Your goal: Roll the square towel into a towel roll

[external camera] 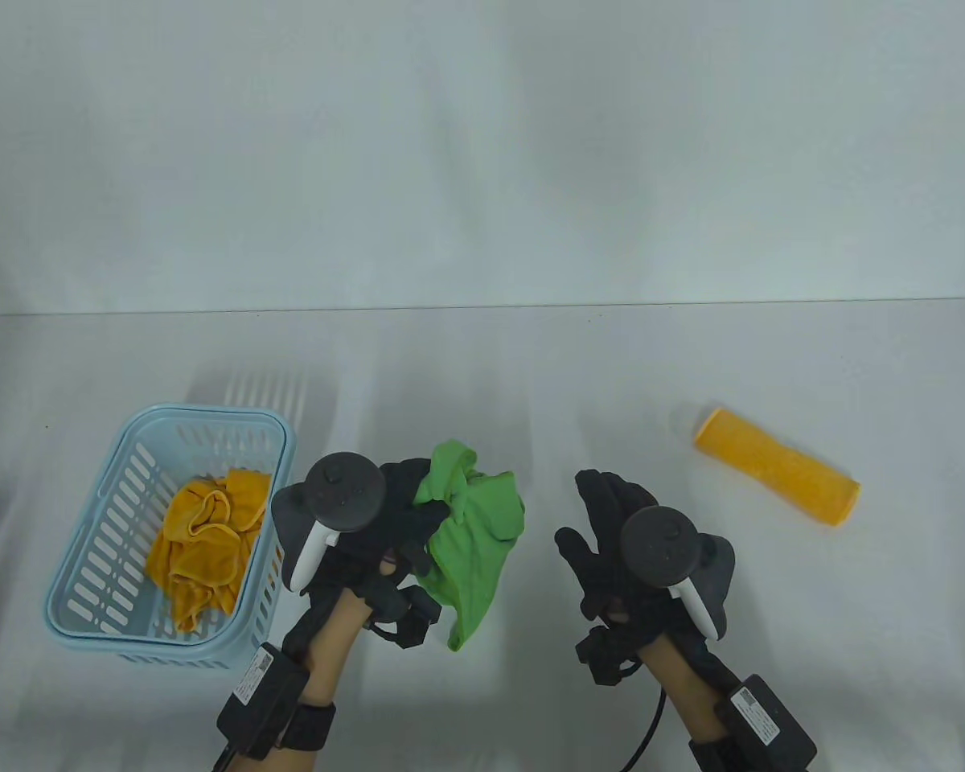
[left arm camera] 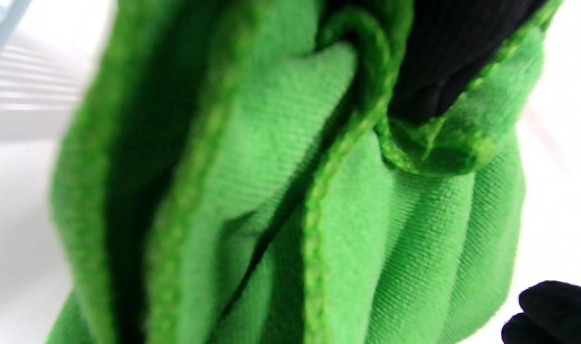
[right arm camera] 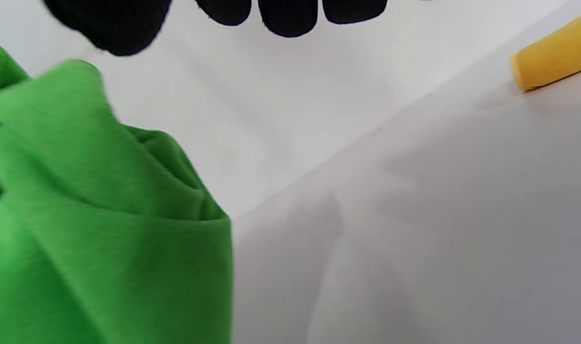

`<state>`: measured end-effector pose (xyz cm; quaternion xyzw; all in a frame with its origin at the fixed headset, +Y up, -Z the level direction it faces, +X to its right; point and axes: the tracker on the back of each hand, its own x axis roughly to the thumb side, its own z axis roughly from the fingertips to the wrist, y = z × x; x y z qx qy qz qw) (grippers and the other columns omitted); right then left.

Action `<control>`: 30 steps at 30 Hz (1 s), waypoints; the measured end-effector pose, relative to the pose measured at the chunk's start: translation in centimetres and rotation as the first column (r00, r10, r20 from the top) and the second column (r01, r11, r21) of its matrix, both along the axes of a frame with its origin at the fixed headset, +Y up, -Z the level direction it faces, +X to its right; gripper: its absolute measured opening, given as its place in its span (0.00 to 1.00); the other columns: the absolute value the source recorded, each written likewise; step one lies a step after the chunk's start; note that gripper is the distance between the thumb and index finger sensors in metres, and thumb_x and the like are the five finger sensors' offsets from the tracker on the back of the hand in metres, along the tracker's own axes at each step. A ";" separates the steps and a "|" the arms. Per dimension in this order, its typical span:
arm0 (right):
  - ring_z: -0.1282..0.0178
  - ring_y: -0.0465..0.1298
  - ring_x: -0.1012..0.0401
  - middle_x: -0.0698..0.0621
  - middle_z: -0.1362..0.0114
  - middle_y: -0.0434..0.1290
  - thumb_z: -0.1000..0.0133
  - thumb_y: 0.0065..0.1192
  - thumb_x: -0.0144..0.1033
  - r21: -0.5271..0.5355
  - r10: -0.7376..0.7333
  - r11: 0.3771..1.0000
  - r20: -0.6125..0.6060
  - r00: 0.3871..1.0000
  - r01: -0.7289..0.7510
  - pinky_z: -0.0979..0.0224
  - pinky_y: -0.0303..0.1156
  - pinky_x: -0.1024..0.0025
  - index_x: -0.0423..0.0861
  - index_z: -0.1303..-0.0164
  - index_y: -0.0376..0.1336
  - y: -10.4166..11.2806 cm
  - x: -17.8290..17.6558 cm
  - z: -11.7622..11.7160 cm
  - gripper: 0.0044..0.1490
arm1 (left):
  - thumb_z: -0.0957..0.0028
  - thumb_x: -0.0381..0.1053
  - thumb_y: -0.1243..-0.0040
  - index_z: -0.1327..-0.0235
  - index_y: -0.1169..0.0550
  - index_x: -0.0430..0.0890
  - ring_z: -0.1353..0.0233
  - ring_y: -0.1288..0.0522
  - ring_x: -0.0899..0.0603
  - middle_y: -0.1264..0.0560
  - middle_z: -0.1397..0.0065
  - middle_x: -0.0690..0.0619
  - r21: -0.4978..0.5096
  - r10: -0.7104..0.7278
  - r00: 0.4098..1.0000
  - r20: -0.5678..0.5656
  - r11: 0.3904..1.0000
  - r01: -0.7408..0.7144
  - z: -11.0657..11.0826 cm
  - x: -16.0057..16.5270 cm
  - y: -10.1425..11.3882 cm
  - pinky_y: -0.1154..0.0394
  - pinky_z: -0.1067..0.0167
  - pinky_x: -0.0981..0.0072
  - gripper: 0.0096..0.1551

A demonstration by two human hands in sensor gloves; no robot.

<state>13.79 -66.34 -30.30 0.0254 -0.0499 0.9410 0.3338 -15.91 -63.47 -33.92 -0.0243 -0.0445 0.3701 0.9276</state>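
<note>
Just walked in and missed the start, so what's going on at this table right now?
A person in sensor gloves is working on towels. The left hand grips a crumpled green towel held up over the table, while the right hand is open beside it, holding nothing. A finished yellow towel roll lies to the right, and a blue basket on the left holds a crumpled yellow towel.

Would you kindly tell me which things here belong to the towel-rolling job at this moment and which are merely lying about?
In the job:
- green towel, bunched up, gripped by the left hand
- right hand, open beside it, holding nothing

Lying about:
- yellow towel roll on the table
- blue basket holding a crumpled yellow towel
</note>
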 end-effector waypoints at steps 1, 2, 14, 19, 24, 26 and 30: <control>0.17 0.55 0.49 0.57 0.20 0.55 0.58 0.57 0.60 0.011 -0.009 1.000 -0.022 1.000 0.009 0.21 0.53 0.40 0.61 0.29 0.48 0.2 -0.3 0.2 0.46 | 0.58 0.53 0.33 0.41 0.24 0.54 0.51 0.15 0.50 0.24 0.37 0.55 -0.011 0.014 1.000 -0.001 1.000 -0.014 0.0 -0.2 -0.1 0.20 0.45 0.54 0.28; 0.18 0.57 0.49 0.57 0.21 0.56 0.58 0.57 0.59 0.030 -0.020 0.999 -0.047 0.999 0.021 0.21 0.55 0.41 0.61 0.29 0.49 0.4 -0.7 0.5 0.45 | 0.58 0.53 0.33 0.41 0.24 0.54 0.52 0.15 0.51 0.24 0.37 0.55 -0.017 0.028 1.000 -0.005 0.999 -0.028 -0.1 -0.4 -0.3 0.20 0.45 0.54 0.28; 0.32 0.72 0.53 0.58 0.31 0.70 0.57 0.60 0.53 0.058 -0.065 0.995 -0.257 0.964 0.082 0.29 0.67 0.48 0.62 0.36 0.59 0.9 -5.0 1.8 0.35 | 0.56 0.55 0.37 0.39 0.24 0.52 0.52 0.14 0.50 0.23 0.38 0.53 -0.117 0.172 0.983 0.057 0.979 -0.164 -0.3 0.5 -1.6 0.20 0.45 0.54 0.29; 0.32 0.73 0.53 0.57 0.32 0.70 0.57 0.60 0.53 -0.020 -0.145 0.989 -0.236 0.961 0.145 0.30 0.67 0.48 0.61 0.37 0.60 0.1 -4.5 1.2 0.35 | 0.55 0.56 0.39 0.39 0.22 0.51 0.51 0.14 0.49 0.22 0.38 0.53 -0.164 0.250 0.964 0.085 0.958 -0.234 -0.3 1.4 -2.1 0.19 0.45 0.54 0.29; 0.33 0.73 0.53 0.57 0.32 0.70 0.56 0.60 0.53 -0.067 -0.208 0.978 -0.217 0.954 0.198 0.30 0.68 0.49 0.61 0.37 0.60 -0.3 -4.0 0.5 0.34 | 0.54 0.56 0.40 0.39 0.22 0.51 0.51 0.14 0.49 0.22 0.37 0.52 -0.205 0.318 0.942 0.111 0.934 -0.291 -0.5 1.6 -2.4 0.20 0.45 0.53 0.29; 0.33 0.74 0.53 0.57 0.32 0.71 0.56 0.60 0.53 -0.093 -0.233 0.972 -0.215 0.948 0.217 0.30 0.68 0.48 0.60 0.37 0.61 -0.6 -3.9 0.4 0.34 | 0.54 0.56 0.41 0.39 0.22 0.51 0.50 0.14 0.48 0.22 0.37 0.53 -0.226 0.358 0.926 0.121 0.918 -0.326 -0.5 1.6 -2.6 0.20 0.44 0.53 0.29; 0.33 0.74 0.52 0.55 0.31 0.71 0.56 0.60 0.52 -0.164 -0.296 0.952 -0.260 0.919 0.260 0.30 0.68 0.47 0.58 0.36 0.60 -1.1 -4.0 0.1 0.36 | 0.54 0.56 0.41 0.38 0.23 0.52 0.49 0.14 0.48 0.22 0.36 0.53 -0.255 0.402 0.908 0.120 0.896 -0.363 -0.5 1.6 -3.0 0.20 0.44 0.53 0.29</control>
